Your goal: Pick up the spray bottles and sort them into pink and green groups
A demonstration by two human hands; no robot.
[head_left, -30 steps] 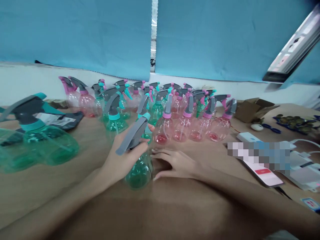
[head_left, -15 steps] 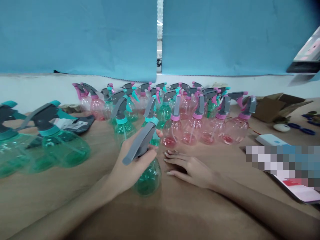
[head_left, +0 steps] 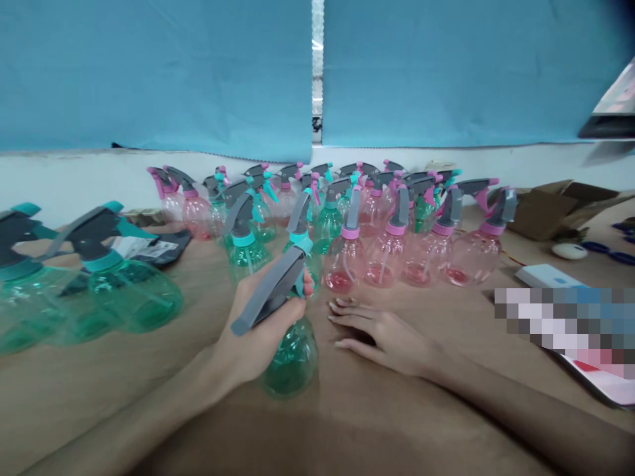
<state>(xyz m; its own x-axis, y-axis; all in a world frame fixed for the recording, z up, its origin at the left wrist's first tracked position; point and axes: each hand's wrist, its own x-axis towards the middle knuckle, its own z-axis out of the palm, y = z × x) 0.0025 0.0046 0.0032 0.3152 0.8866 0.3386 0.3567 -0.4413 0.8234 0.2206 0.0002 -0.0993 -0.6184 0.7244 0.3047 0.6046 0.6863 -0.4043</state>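
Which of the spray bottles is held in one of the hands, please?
The green bottle at front centre, its neck gripped by the left hand; the other bottles have no hand around them.

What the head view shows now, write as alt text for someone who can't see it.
A left hand grips a green spray bottle near its top, while the right hand rests on the brown table. Behind them stand rows of green and pink spray bottles.

Blue curtains (head_left: 153, 73) hanging side by side; pale strip (head_left: 317, 66) running between. White wall (head_left: 74, 178) showing below. Brown table (head_left: 387, 410) stretching up to wall.
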